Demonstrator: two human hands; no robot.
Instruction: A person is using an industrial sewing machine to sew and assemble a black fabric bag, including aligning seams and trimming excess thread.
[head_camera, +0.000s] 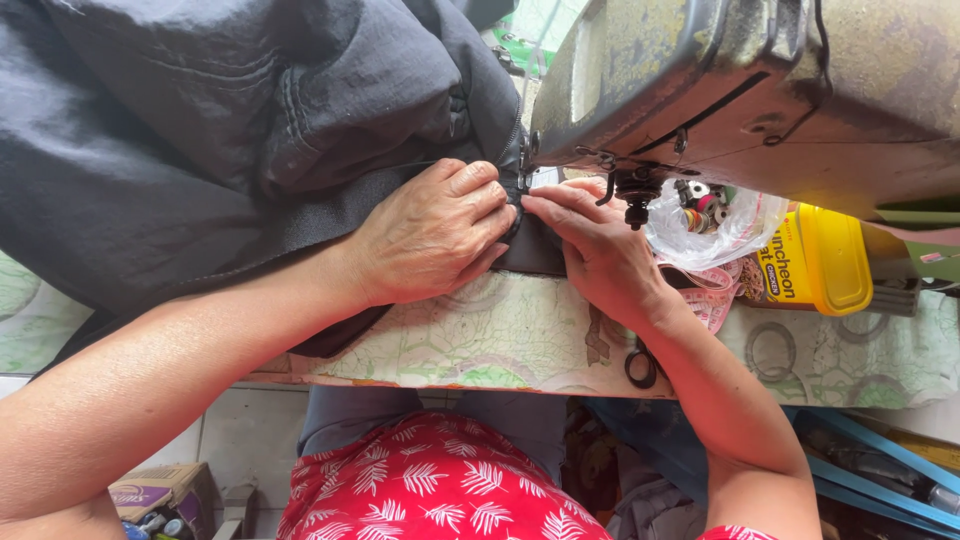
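A large dark grey garment (190, 130) is bunched over the left of the table and runs under the head of an old sewing machine (740, 80). My left hand (435, 235) lies flat on the fabric and presses its folded edge just left of the needle area (525, 175). The fingers of my right hand (590, 240) pinch the same edge from the right, directly under the machine's head. The presser foot and needle are mostly hidden behind my fingers and the cloth.
The table (480, 345) has a pale green patterned cover. A clear plastic bag of thread bobbins (715, 215) and a yellow tin (815, 260) sit to the right. Black scissors (640, 365) lie by my right wrist, beside a measuring tape (715, 295). My lap is in red patterned cloth (440, 480).
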